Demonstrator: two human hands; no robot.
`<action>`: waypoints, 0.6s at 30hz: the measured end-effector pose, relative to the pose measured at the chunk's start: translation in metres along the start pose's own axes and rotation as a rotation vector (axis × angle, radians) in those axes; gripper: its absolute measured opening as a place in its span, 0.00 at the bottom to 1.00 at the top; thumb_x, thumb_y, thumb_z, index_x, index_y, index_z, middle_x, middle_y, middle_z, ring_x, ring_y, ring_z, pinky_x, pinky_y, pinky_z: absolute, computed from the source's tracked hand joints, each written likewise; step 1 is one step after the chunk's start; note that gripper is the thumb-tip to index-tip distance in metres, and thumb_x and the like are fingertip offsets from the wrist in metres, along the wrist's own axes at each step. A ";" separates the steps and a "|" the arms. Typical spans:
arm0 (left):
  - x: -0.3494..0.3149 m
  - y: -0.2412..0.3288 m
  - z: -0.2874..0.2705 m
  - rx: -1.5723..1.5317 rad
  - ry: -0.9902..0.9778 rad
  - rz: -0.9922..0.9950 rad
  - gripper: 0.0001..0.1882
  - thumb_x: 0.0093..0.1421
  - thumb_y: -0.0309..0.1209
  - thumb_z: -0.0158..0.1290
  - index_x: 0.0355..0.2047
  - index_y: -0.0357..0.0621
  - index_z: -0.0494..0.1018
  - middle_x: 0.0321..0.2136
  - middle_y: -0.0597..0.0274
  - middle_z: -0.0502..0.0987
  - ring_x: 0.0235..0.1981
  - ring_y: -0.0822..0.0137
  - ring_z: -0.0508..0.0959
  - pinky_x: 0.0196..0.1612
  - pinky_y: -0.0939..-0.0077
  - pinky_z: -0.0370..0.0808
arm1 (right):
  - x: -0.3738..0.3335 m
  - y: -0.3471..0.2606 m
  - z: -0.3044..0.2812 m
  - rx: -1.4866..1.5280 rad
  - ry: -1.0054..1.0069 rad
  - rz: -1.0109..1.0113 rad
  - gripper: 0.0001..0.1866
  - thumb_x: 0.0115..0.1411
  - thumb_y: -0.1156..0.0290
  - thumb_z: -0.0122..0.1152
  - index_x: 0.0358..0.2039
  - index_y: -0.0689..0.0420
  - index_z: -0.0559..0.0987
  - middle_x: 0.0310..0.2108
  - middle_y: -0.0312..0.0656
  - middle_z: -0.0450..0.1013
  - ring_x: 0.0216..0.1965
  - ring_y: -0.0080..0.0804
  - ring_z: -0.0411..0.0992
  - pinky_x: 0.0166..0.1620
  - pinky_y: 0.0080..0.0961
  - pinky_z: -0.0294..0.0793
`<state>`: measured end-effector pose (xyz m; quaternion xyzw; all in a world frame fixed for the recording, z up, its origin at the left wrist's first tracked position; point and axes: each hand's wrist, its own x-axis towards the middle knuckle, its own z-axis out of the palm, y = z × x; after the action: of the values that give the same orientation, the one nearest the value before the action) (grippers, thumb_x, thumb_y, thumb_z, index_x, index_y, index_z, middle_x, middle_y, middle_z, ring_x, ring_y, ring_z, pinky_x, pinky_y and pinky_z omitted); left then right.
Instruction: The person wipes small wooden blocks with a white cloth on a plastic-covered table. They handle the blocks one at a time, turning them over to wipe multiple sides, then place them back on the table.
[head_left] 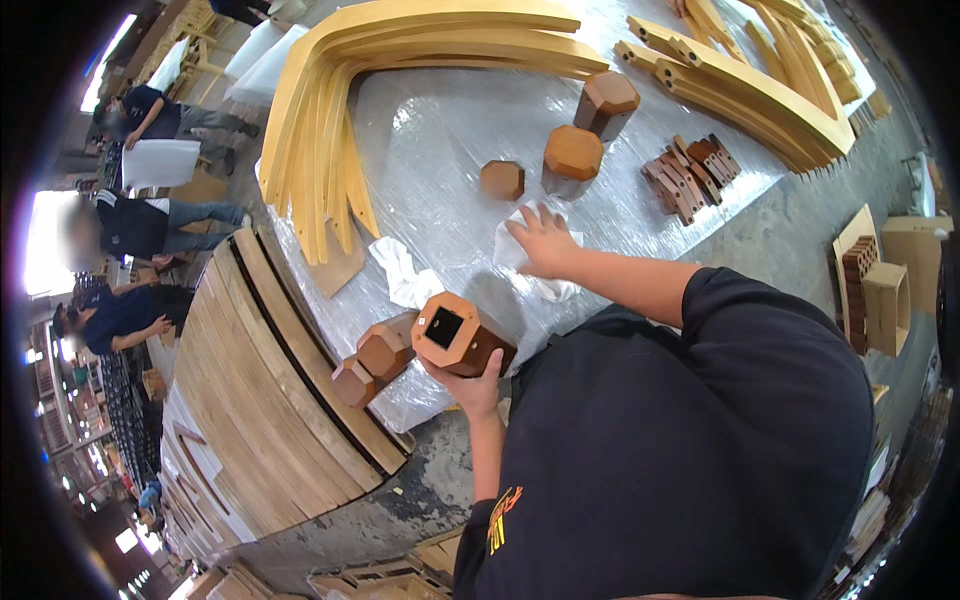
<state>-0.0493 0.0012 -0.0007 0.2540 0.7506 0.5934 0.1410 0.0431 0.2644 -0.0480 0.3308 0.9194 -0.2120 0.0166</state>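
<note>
My left hand grips an octagonal wooden post piece from below, with fingers and thumb around its dark brown side. Its lighter octagonal end faces up and has a dark square recess. Close to it, more octagonal wooden pieces lie at the corner of the plastic-covered table. My right hand lies with spread fingers on a white cloth. Another crumpled white cloth rests between the hands, farther left. Beyond my right hand stand an octagonal wooden block and a small octagonal piece.
Curved light-wood parts are stacked along the far left, others at the far right. Small dark wooden pieces sit near the right edge. A slatted wooden surface adjoins on the left. Several people stand beyond it. Cardboard boxes are at right.
</note>
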 end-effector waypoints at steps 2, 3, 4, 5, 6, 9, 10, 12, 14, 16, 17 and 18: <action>0.015 -0.007 0.014 0.013 -0.049 0.090 0.73 0.45 0.36 0.81 0.78 0.41 0.38 0.73 0.49 0.55 0.72 0.53 0.60 0.75 0.55 0.57 | -0.022 0.006 -0.004 -0.166 -0.068 0.050 0.41 0.59 0.61 0.72 0.72 0.49 0.67 0.70 0.55 0.62 0.74 0.61 0.57 0.68 0.60 0.67; 0.022 -0.009 0.026 0.009 -0.073 0.137 0.73 0.45 0.36 0.81 0.78 0.40 0.38 0.73 0.49 0.55 0.72 0.53 0.60 0.75 0.55 0.56 | -0.026 0.015 -0.005 -0.189 -0.085 0.052 0.41 0.59 0.61 0.72 0.72 0.49 0.68 0.70 0.55 0.63 0.72 0.59 0.61 0.67 0.56 0.69; 0.030 -0.012 0.038 0.034 -0.077 0.120 0.72 0.45 0.37 0.81 0.78 0.39 0.40 0.73 0.47 0.55 0.73 0.52 0.59 0.75 0.55 0.56 | -0.031 0.020 -0.006 -0.206 -0.099 0.059 0.41 0.59 0.62 0.72 0.72 0.49 0.68 0.69 0.54 0.64 0.70 0.57 0.65 0.65 0.53 0.71; 0.037 -0.015 0.050 -0.023 -0.072 0.073 0.71 0.44 0.38 0.81 0.78 0.36 0.43 0.73 0.46 0.56 0.73 0.51 0.59 0.75 0.55 0.56 | -0.027 0.025 -0.006 -0.107 -0.148 0.139 0.39 0.59 0.62 0.71 0.71 0.48 0.70 0.68 0.55 0.67 0.67 0.55 0.69 0.63 0.49 0.73; 0.043 -0.018 0.068 -0.058 -0.091 0.025 0.71 0.44 0.38 0.81 0.77 0.36 0.43 0.73 0.45 0.56 0.73 0.50 0.59 0.76 0.55 0.57 | -0.022 0.040 -0.009 -0.019 -0.187 0.236 0.37 0.59 0.62 0.71 0.70 0.48 0.72 0.66 0.55 0.69 0.64 0.52 0.73 0.61 0.46 0.75; 0.037 -0.039 0.082 -0.050 -0.070 -0.027 0.71 0.44 0.38 0.81 0.77 0.34 0.43 0.71 0.43 0.58 0.73 0.49 0.61 0.75 0.56 0.59 | -0.019 0.050 -0.019 0.346 -0.169 0.443 0.30 0.62 0.68 0.66 0.66 0.50 0.78 0.58 0.52 0.78 0.53 0.47 0.81 0.55 0.40 0.80; 0.030 -0.043 0.081 -0.068 -0.068 -0.032 0.70 0.44 0.37 0.81 0.77 0.34 0.44 0.71 0.43 0.58 0.72 0.49 0.61 0.74 0.55 0.60 | -0.018 0.050 -0.023 0.479 -0.139 0.503 0.27 0.63 0.70 0.64 0.64 0.51 0.79 0.55 0.50 0.81 0.49 0.45 0.83 0.53 0.39 0.81; 0.016 -0.053 0.071 -0.046 -0.077 -0.055 0.69 0.45 0.36 0.80 0.76 0.36 0.44 0.70 0.44 0.59 0.72 0.49 0.62 0.73 0.56 0.61 | -0.018 0.035 -0.033 0.872 -0.130 0.575 0.24 0.63 0.72 0.61 0.61 0.53 0.82 0.50 0.47 0.83 0.47 0.41 0.83 0.52 0.38 0.81; 0.008 -0.060 0.052 -0.081 -0.201 -0.112 0.67 0.46 0.35 0.80 0.76 0.38 0.45 0.70 0.45 0.60 0.71 0.50 0.63 0.73 0.57 0.62 | -0.018 0.025 -0.038 1.146 -0.109 0.524 0.24 0.65 0.70 0.61 0.62 0.55 0.81 0.49 0.43 0.84 0.48 0.35 0.82 0.52 0.36 0.80; 0.002 -0.063 0.027 0.054 -0.302 0.012 0.68 0.48 0.32 0.77 0.79 0.43 0.40 0.72 0.45 0.58 0.73 0.49 0.62 0.73 0.57 0.62 | -0.018 0.003 -0.038 1.039 -0.116 0.314 0.24 0.66 0.68 0.61 0.62 0.56 0.80 0.50 0.45 0.84 0.50 0.37 0.81 0.53 0.36 0.80; -0.003 -0.062 0.014 -0.033 -0.353 -0.094 0.68 0.49 0.32 0.77 0.79 0.44 0.39 0.73 0.45 0.56 0.74 0.49 0.61 0.74 0.56 0.62 | -0.018 -0.009 -0.037 0.990 -0.120 0.212 0.24 0.66 0.67 0.62 0.62 0.57 0.80 0.50 0.45 0.83 0.50 0.39 0.81 0.53 0.36 0.80; -0.005 -0.051 0.003 -0.127 -0.410 -0.195 0.69 0.50 0.31 0.76 0.80 0.45 0.37 0.74 0.45 0.55 0.75 0.48 0.60 0.74 0.56 0.61 | -0.016 -0.015 -0.034 0.863 -0.199 0.208 0.24 0.68 0.65 0.64 0.63 0.55 0.79 0.53 0.41 0.82 0.54 0.32 0.78 0.57 0.32 0.77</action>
<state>-0.0545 -0.0079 -0.0507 0.2863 0.6885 0.5589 0.3629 0.0500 0.2579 -0.0083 0.3762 0.7026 -0.6039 -0.0134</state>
